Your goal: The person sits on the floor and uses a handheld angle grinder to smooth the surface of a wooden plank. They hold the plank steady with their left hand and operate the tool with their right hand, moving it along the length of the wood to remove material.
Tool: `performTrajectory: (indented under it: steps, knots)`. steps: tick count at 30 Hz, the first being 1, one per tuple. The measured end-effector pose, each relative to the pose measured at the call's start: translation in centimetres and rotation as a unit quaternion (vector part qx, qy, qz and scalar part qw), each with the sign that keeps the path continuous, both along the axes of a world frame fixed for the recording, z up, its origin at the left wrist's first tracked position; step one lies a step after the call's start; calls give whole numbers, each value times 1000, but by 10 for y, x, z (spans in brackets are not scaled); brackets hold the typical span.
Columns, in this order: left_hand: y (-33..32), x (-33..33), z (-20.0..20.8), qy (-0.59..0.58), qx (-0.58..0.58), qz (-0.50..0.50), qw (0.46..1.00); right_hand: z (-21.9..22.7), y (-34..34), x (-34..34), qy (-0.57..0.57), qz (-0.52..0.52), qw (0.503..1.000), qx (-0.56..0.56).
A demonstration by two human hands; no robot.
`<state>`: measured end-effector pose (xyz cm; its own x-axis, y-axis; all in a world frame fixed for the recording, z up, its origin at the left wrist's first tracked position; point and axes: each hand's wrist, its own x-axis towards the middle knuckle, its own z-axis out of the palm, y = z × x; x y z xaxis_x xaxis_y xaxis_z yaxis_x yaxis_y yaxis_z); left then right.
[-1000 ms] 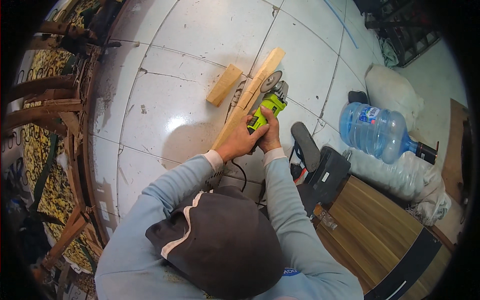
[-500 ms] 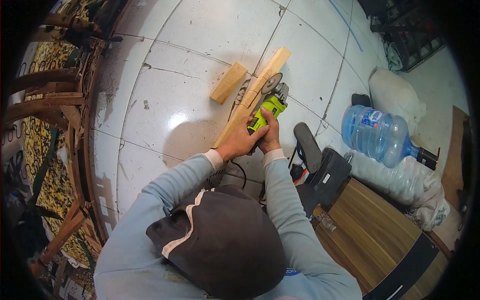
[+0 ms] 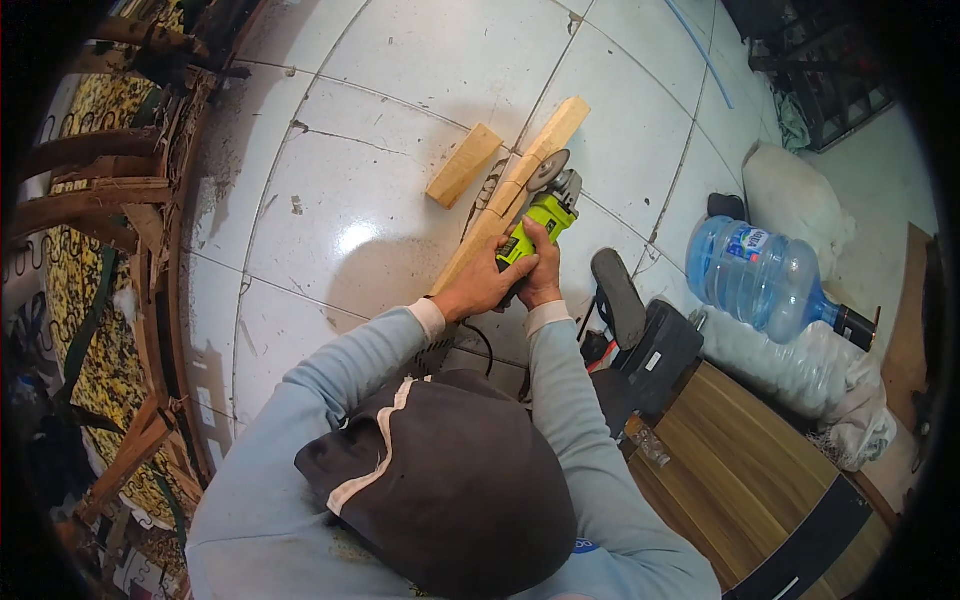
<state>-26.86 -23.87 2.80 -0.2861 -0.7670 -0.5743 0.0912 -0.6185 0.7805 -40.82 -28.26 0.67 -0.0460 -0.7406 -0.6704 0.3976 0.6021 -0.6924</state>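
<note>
Both of my hands grip a lime-green angle grinder [image 3: 548,215]. My left hand [image 3: 478,280] is wrapped round the lower part of its body, and my right hand [image 3: 540,268] closes on it from the right. The grinder's grey disc [image 3: 548,171] is at the right edge of a long wooden bar [image 3: 505,205]; whether it touches the wood I cannot tell. Dark lines cross the bar near the disc. A short wooden block [image 3: 464,166] lies on the floor left of the bar. A black cord [image 3: 488,345] curves below my hands.
White floor tiles [image 3: 370,190] spread around the wood. On the left stands a worn wooden frame [image 3: 150,290] with springs. To the right lie a blue water jug [image 3: 750,275], a black case [image 3: 660,345], a sandal [image 3: 618,295] and a wood-grain panel [image 3: 740,440].
The whole view has shifted slightly. My hands keep their hold on the grinder, and the disc stays near the same spot on the bar.
</note>
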Motion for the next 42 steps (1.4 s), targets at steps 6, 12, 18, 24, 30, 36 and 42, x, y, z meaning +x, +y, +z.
performTrajectory:
  steps: [6, 12, 18, 24, 30, 36, 42]
  knots:
    - [8, -4, -21, 18, -8, 27, 999, 5, 1, 8, 11, 6, 1000, -1]
    - [12, -8, -26, -8, -22, 14, 1000, 5, 2, 4, 6, 12, 1000, 1]
    - [13, -8, -17, -9, -20, 23, 999, 1, 8, 1, 3, 17, 1000, 3]
    - [22, -13, -29, -63, -43, 18, 997, 1, 8, 1, -8, 22, 1000, 8]
    - [26, -13, -35, -72, -70, 31, 994, -1, 10, 4, -22, 12, 1000, 14]
    - [23, -7, -15, -75, -24, 4, 997, -1, 15, 1, -18, 12, 1000, 20]
    - [24, -2, 1, 5, 46, 24, 999, 7, 16, 6, -22, 16, 999, 29]
